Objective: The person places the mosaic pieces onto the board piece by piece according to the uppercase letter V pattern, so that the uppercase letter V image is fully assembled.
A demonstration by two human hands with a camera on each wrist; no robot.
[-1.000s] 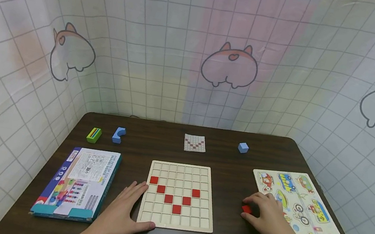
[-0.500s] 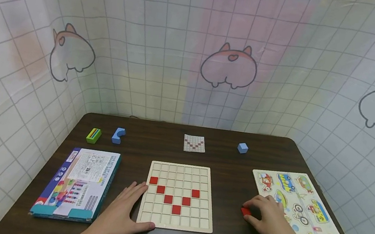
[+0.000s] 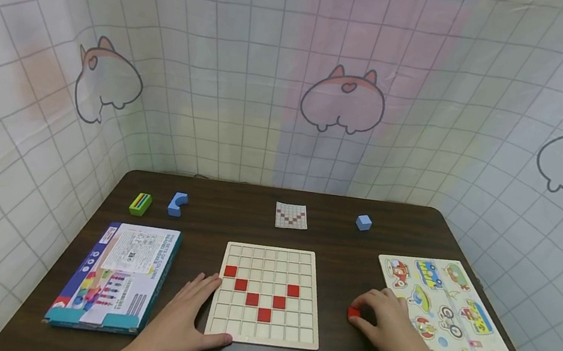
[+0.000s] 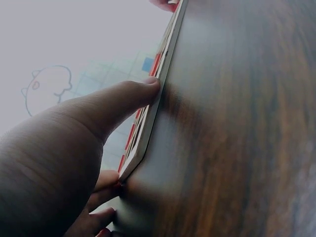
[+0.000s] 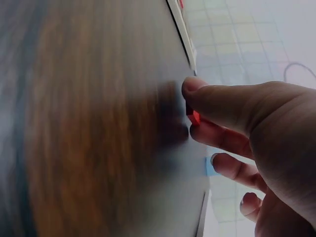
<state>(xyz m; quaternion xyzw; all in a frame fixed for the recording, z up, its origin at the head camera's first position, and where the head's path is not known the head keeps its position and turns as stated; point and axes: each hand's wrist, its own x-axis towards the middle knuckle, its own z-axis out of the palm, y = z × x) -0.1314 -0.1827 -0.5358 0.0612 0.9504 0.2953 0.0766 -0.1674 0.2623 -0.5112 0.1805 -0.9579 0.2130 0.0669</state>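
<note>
A wooden grid board (image 3: 262, 333) lies in the middle of the dark table with several red squares set in a V shape. My left hand (image 3: 180, 321) lies flat against its left edge, thumb (image 4: 129, 96) pressed on the board's rim (image 4: 157, 94). My right hand (image 3: 385, 324) is on the table between the board and a vehicle puzzle (image 3: 475, 344). Its thumb and finger pinch a small red square tile (image 3: 353, 312), seen in the right wrist view as a red tile (image 5: 194, 116) between the fingertips.
A small pattern card (image 3: 291, 216) lies behind the board. A blue cube (image 3: 363, 222) sits at the back right, a blue arch block (image 3: 177, 203) and a green striped block (image 3: 141, 203) at the back left. A boxed toy (image 3: 116, 275) lies left of my left hand.
My right hand has slid left along the table with the red tile, away from the vehicle puzzle and toward the grid board. The left hand has stayed in place.
</note>
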